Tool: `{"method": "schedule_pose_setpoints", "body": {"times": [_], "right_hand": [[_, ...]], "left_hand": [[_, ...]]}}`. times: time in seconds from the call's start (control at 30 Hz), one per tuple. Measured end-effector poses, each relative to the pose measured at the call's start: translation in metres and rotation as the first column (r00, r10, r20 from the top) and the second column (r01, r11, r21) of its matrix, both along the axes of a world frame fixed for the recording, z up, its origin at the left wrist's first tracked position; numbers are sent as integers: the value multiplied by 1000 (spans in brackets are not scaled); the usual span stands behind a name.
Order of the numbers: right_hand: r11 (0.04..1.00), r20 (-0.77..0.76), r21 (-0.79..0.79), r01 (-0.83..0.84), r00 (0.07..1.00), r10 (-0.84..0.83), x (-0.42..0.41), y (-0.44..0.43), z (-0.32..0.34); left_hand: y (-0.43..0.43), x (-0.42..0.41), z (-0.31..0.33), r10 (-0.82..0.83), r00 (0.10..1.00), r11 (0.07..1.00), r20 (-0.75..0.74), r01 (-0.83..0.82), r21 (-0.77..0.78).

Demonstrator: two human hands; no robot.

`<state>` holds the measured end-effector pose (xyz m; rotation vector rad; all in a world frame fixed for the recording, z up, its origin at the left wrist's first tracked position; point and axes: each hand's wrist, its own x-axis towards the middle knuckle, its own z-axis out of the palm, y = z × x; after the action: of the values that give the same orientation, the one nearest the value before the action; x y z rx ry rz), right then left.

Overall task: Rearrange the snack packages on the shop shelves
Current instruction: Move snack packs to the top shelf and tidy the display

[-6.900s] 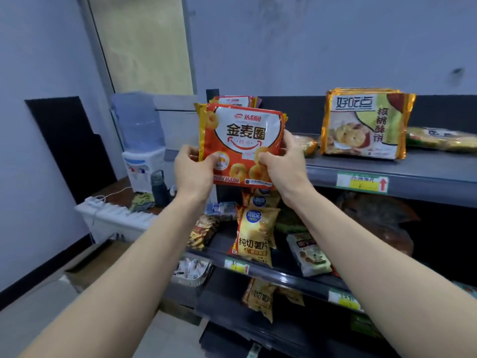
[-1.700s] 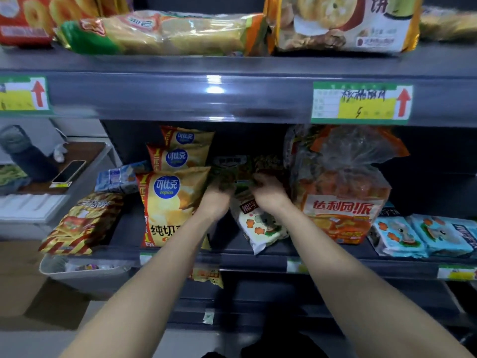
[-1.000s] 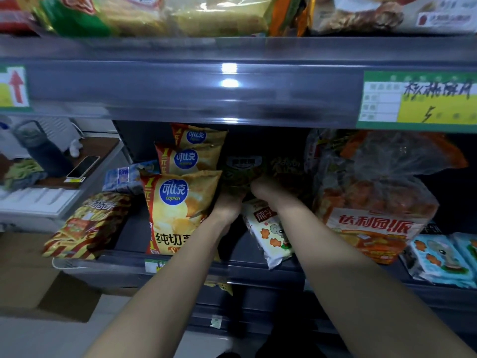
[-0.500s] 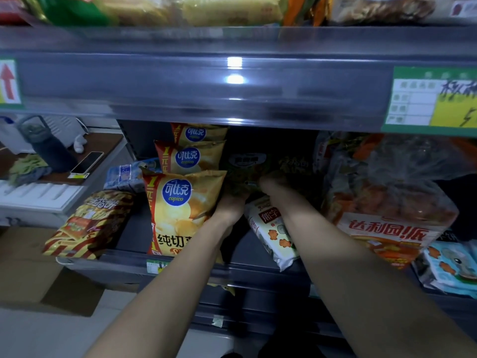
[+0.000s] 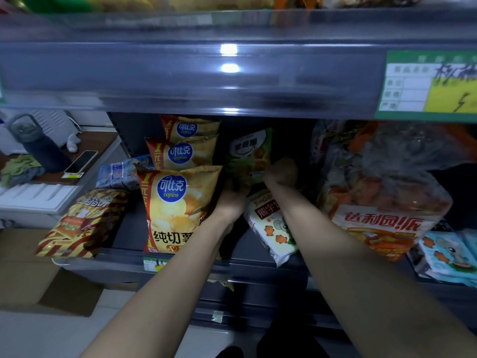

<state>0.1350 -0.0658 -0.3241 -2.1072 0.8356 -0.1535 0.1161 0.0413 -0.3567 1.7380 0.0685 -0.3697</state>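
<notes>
Both hands are deep in the middle shelf (image 5: pixel 180 262) now: the left hand (image 5: pixel 231 200) grips the lower left corner of a green snack pack (image 5: pixel 249 156), the right hand (image 5: pixel 281 173) pinches its lower right edge, and the pack stands upright between them at the back. Since a moment ago it has risen a touch and its white label shows more; the writing there is too dim to read. Just left of the left hand stands a row of three yellow crisp bags (image 5: pixel 178 202), marked "copico" on a blue disc, still lined up as before. Under the right wrist lies a white biscuit pack (image 5: pixel 271 226) with orange bears. Right of the right hand leans a clear bag (image 5: pixel 382 192) holding orange packets, red lettering across its front.
</notes>
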Motion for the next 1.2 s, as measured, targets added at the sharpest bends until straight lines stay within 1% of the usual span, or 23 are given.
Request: {"method": "schedule_pose_setpoints", "body": {"times": [0.1,0.23,0.33,0.37,0.43,0.5,0.57,0.6,0.7,0.83,0.9,0.97,1.03,1.2], "right_hand": [[999,101,31,44,994,-47,-11,-4,6],[988,250,97,122,958,-143,-29,2,10],[964,289,190,187,927,-237,-44,6,17],[956,289,200,216,919,-269,-49,7,21],[954,278,173,245,917,-286,-62,11,29],[959,278,172,223,923,-265,-76,16,38],[959,276,191,207,927,-255,-90,21,46],[953,270,203,226,922,-276,-98,24,50],[918,316,237,318,868,-382,-118,36,62],[902,358,218,373,829,-430,-143,47,81],[905,374,215,368,825,-424,-153,48,86],[909,374,224,352,830,-413,-162,52,87],[909,361,257,329,840,-406,-172,58,85],[907,337,326,266,863,-375,-192,77,78]], "left_hand": [[-6,-5,7,-14,998,1000,57,14,-1],[-10,-16,22,-39,990,998,134,32,49],[-9,-32,39,-36,981,990,192,8,141],[-8,-38,44,-26,977,989,213,-6,147],[-3,-48,55,-20,969,990,248,-15,138],[2,-59,65,-31,962,990,271,-8,141],[8,-69,74,-38,963,991,268,1,137],[11,-74,79,-48,964,991,261,12,136],[22,-83,90,-89,966,986,244,50,162],[37,-92,108,-144,967,984,210,117,135],[44,-96,115,-143,963,984,228,114,137],[50,-99,116,-153,958,979,242,113,171],[57,-108,116,-139,966,977,218,98,188],[80,-129,112,-33,989,988,146,10,155]]}}
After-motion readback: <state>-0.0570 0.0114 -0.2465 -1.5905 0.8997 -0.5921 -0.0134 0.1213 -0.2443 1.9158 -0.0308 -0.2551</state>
